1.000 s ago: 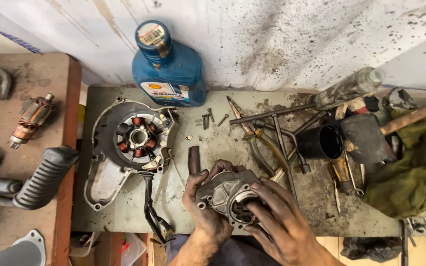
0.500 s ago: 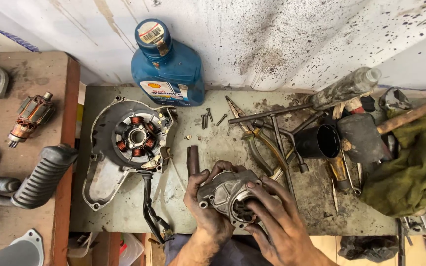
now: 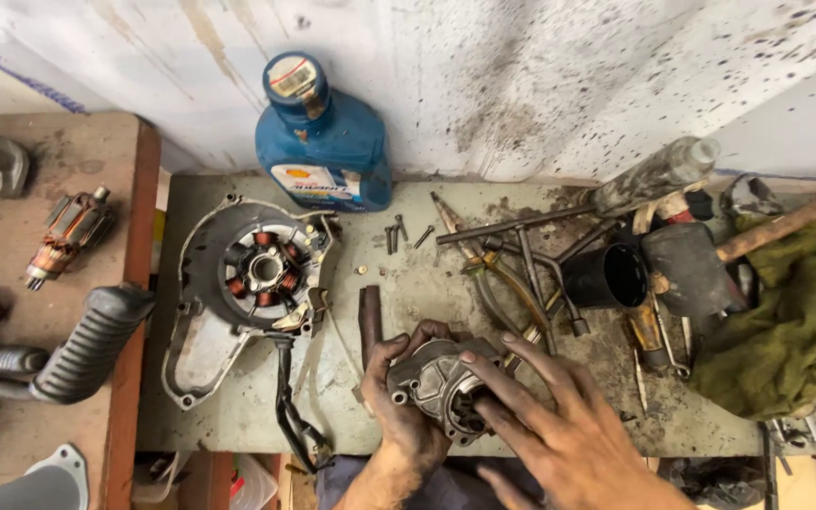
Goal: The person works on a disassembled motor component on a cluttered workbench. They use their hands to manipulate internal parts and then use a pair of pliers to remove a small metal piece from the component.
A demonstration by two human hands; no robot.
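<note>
My left hand [image 3: 400, 406] grips a greasy grey metal motor housing [image 3: 436, 378] at the near edge of the dirty workbench [image 3: 427, 274], fingers curled around its left side. My right hand [image 3: 559, 434] lies over the housing's right side with its fingers spread, fingertips touching the round opening. Just left of the housing lies a short dark metal tube [image 3: 369, 321]. Farther left sits an engine side cover [image 3: 247, 283] with copper stator coils and a black cable.
A blue oil bottle [image 3: 323, 142] lies at the back against the stained wall. Loose bolts [image 3: 399, 234], pliers and wrenches [image 3: 512, 255], a black cup [image 3: 606, 276], a mallet [image 3: 701, 264] and a green rag [image 3: 795, 321] fill the right. A wooden table [image 3: 11, 378] at left holds an armature [image 3: 68, 234] and rubber grips.
Both hands stay on the housing; my right fingers have shifted slightly over its opening. Nothing else has moved.
</note>
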